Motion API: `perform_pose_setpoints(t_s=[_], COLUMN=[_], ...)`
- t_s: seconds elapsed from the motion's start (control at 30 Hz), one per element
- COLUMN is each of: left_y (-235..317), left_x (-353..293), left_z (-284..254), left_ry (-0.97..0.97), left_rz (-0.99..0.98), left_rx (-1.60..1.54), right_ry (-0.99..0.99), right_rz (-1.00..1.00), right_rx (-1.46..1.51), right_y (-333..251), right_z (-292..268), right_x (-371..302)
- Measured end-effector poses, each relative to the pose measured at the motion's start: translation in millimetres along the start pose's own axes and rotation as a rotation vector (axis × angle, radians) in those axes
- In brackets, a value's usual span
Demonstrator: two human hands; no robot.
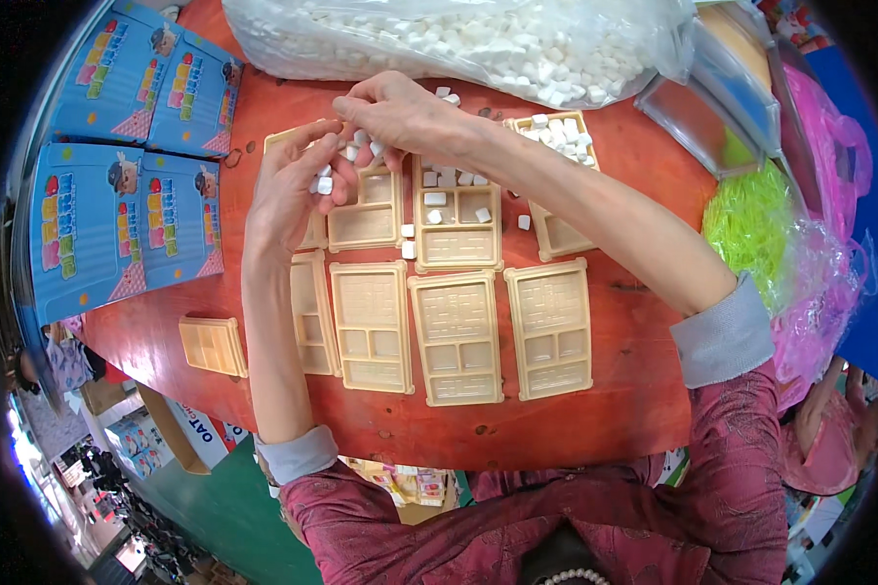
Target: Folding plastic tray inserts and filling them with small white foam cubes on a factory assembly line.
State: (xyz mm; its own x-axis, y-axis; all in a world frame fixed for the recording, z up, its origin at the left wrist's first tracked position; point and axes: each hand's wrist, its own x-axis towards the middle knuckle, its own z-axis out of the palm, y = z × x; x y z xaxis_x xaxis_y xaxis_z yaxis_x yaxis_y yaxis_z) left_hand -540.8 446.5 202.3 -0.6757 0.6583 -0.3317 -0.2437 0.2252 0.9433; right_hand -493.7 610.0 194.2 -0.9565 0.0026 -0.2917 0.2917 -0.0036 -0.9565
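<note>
My left hand (285, 185) is cupped, palm turned inward, with several small white marshmallow-like cubes (323, 183) in its fingers. Close by on its right, my right hand (400, 112) bends inward with curled fingers, and white cubes (377, 148) show at its fingertips. Both hands are above the far row of beige compartment trays (365, 234). One tray (458, 251) in that row has cubes in its upper and middle compartments. Farther right, a tray (564, 234), partly under my right forearm, bears a heap of cubes at its far end.
Beige trays (456, 336) form a nearer row; a stack of smaller ones (213, 346) sits left. A large clear bag (439, 39) of white cubes lies at the back. Blue printed boxes (93, 224) stand left. Clear containers (702, 117) and pink and green plastic bags (751, 219) are right.
</note>
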Motion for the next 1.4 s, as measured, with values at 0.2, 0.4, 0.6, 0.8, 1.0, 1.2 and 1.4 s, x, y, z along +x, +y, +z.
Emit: perform_pose_setpoints(t_s=[0.2,0.4,0.6,0.8,1.0,1.2,1.4], left_y=[0.5,0.2,-7.0,-2.4,-0.3,-8.2,-12.7], left_x=[-11.1,-15.2,-15.4,-16.2,-21.3,-19.7,-15.4], left_z=[-9.7,-14.7,-3.8,6.4,16.9,17.9,19.8], left_ry=[0.116,0.196,0.222,0.223,0.309,0.397,0.507], left_rz=[0.037,0.074,0.141,0.172,0.208,0.396,0.419], left_rx=[0.006,-0.140,-0.241,-0.260,-0.121,0.470,0.654], right_ry=[0.005,0.187,0.190,0.099,0.192,0.113,-0.003], right_rz=[-0.086,-0.521,-0.831,-0.687,-0.700,-0.391,-0.433], right_rx=[0.034,-0.180,-0.483,-0.546,-0.470,-0.125,-0.016], right_y=[2.9,11.9,20.9,10.5,10.7,6.2,4.8], right_z=[9.1,18.5,22.0,12.1,-7.4,-17.2,5.4], right_x=[3.7,12.5,12.8,3.2,0.4,-12.1,3.9])
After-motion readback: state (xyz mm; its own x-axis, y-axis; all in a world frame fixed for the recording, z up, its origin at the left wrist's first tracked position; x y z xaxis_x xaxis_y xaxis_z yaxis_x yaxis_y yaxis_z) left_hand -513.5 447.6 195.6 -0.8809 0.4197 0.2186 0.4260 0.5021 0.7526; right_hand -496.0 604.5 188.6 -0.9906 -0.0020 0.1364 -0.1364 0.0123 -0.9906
